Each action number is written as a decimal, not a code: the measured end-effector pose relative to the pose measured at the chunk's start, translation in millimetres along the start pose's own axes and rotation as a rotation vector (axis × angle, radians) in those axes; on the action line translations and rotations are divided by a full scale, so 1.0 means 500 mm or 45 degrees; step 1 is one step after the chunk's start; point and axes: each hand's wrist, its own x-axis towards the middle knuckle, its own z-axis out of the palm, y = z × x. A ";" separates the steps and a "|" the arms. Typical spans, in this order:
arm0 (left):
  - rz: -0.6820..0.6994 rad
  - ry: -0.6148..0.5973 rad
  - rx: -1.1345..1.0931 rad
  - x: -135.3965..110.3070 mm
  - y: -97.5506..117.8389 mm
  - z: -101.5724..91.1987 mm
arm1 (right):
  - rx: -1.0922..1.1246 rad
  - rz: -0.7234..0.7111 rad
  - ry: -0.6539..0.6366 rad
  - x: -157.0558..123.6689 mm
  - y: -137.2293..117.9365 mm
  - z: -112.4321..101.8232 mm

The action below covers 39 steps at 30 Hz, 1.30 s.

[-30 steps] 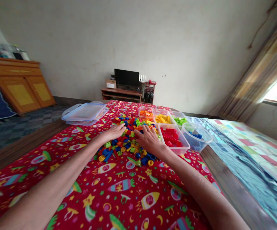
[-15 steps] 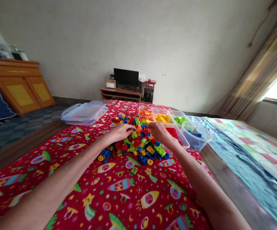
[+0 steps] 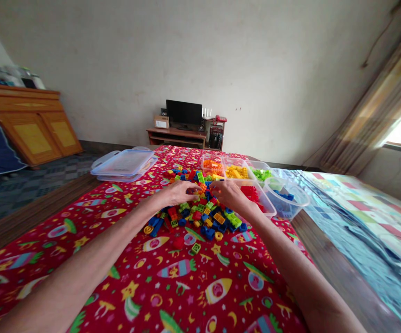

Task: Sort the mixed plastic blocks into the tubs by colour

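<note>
A mixed pile of toy building bricks (image 3: 200,215) in red, blue, green, yellow and orange lies on the red patterned cloth. My left hand (image 3: 179,192) is over the pile's left side, its fingers curved and parted from the thumb, with no brick clearly held. Opposite it, my right hand (image 3: 230,192) reaches in with bent, closed fingers; whatever they grip is hidden. Between the fingertips of both hands sits an orange brick (image 3: 203,187). Nearer me lie a blurred red piece (image 3: 178,243) and a green brick (image 3: 196,249).
Behind and right of the pile, clear boxes hold sorted bricks: orange (image 3: 212,165), yellow (image 3: 237,172), green (image 3: 262,175) and red (image 3: 252,196). A round clear tub (image 3: 299,199) contains blue bricks. Stacked plastic lids (image 3: 127,162) rest at left. A bed (image 3: 363,203) is on the right.
A red piece now shows on the cloth in front of the pile. My left hand's fingers have spread farther from the thumb, and the two hands' fingertips are closer together.
</note>
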 end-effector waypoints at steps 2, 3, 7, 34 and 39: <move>0.005 0.016 0.040 0.002 0.002 0.000 | 0.011 -0.069 -0.027 0.000 -0.005 0.007; 0.007 0.027 0.061 0.003 0.002 0.000 | 0.018 -0.092 -0.044 0.000 -0.007 0.009; 0.011 0.108 0.135 0.007 -0.003 0.002 | 0.000 -0.091 -0.096 -0.002 -0.008 0.014; 0.097 0.127 0.162 -0.002 -0.005 -0.022 | -0.121 -0.017 -0.052 -0.021 -0.026 -0.056; -0.023 0.071 0.180 -0.015 0.007 -0.045 | -0.162 -0.162 -0.234 -0.038 -0.047 -0.051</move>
